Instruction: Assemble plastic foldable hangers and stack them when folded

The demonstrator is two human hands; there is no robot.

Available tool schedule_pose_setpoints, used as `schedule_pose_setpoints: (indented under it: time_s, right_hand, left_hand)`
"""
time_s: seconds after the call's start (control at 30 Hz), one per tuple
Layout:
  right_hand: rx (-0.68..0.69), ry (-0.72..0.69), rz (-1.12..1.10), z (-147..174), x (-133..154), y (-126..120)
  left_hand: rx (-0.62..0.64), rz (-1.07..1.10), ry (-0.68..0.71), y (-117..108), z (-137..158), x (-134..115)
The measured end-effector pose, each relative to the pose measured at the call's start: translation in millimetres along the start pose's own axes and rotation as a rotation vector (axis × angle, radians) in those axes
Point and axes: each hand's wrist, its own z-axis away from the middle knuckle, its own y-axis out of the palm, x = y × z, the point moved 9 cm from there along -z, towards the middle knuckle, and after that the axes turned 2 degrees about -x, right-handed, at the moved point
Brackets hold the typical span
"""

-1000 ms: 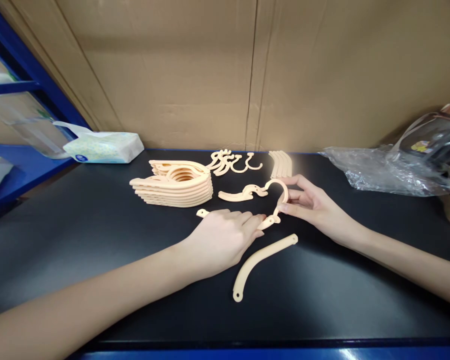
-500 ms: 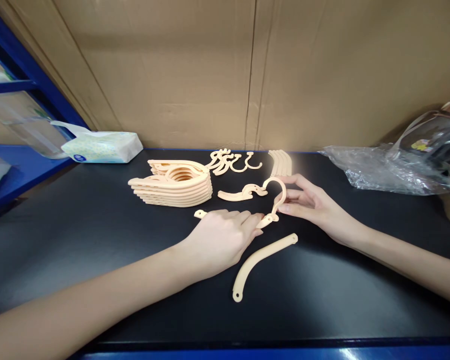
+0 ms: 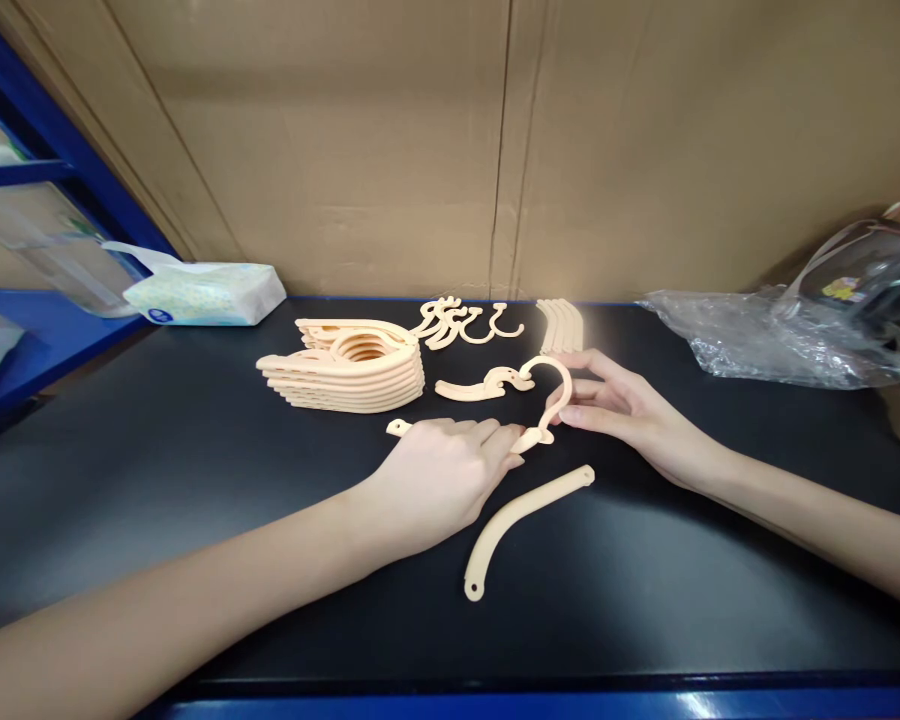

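Right now we have our left hand [image 3: 439, 480] pressed palm-down over a peach hanger arm [image 3: 399, 427] on the black table [image 3: 195, 470], fingers closed over it — only its left tip and the joint end show. Our right hand [image 3: 619, 410] pinches the hook piece [image 3: 551, 385] between thumb and fingertips, fingers narrow. The hook's open curve faces left and up, its stem running down-left into the joint by our left fingertips; the covered arm's long axis runs roughly left-right, slightly tilted up to the right. A second loose arm [image 3: 521, 515] lies just in front, long axis going from lower-left to upper-right, bowed. Behind sit a stack of finished hangers [image 3: 349, 375], loose hooks [image 3: 461, 322] and spare arms [image 3: 562, 325].

Versus a second ago — the hook has lifted slightly and the joint sits tighter against our left fingertips; both hands barely shifted.
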Motion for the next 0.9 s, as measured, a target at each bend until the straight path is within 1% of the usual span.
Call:
schedule_pose_setpoints:
  time_s: [0.17, 0.27, 0.37, 0.43, 0.47, 0.5, 0.57, 0.6, 0.67, 0.73, 0.8, 0.9]
  right_hand:
    - [-0.011, -0.010, 0.035, -1.0, 1.1, 0.0]
    - [-0.047, -0.053, 0.120, -1.2, 1.3, -4.0]
    - [-0.119, -0.134, 0.288, 1.9, 5.9, -10.8]
    - [-0.172, -0.227, 0.453, 7.1, 15.7, -13.1]
    - [-0.167, -0.295, 0.546, 10.7, 22.7, -9.9]
    - [-0.126, -0.373, 0.641, 14.9, 29.6, -2.4]
    - [0.052, -0.528, 0.816, 25.3, 38.5, 21.8]
    - [0.156, -0.590, 0.888, 31.3, 39.5, 34.5]
    - [0.282, -0.668, 1.003, 40.5, 38.9, 51.6]
    - [0.313, -0.717, 1.071, 44.9, 38.4, 59.4]
    - [0.300, -0.746, 1.077, 45.7, 38.5, 61.2]
    - [0.268, -0.722, 1.019, 41.4, 36.5, 56.3]
  left_hand:
    - [0.013, 0.047, -0.040, -1.7, 0.0, 0.9]
    - [0.046, 0.116, -0.139, -5.8, 1.4, 7.9]
    - [0.090, 0.212, -0.239, -8.7, 4.8, 18.5]
    - [0.102, 0.344, -0.286, -8.8, 7.2, 25.8]
    - [0.096, 0.444, -0.307, -8.3, 8.1, 29.6]
    - [0.090, 0.560, -0.330, -7.0, 8.9, 33.4]
    - [0.095, 0.817, -0.381, -1.2, 10.1, 39.8]
    - [0.109, 0.938, -0.408, 2.8, 10.6, 42.0]
    - [0.142, 1.138, -0.453, 9.9, 11.0, 44.0]
    - [0.141, 1.291, -0.481, 12.5, 10.3, 44.5]
    - [0.136, 1.387, -0.529, 14.2, 10.8, 45.4]
    - [0.145, 1.471, -0.610, 16.6, 13.4, 45.1]
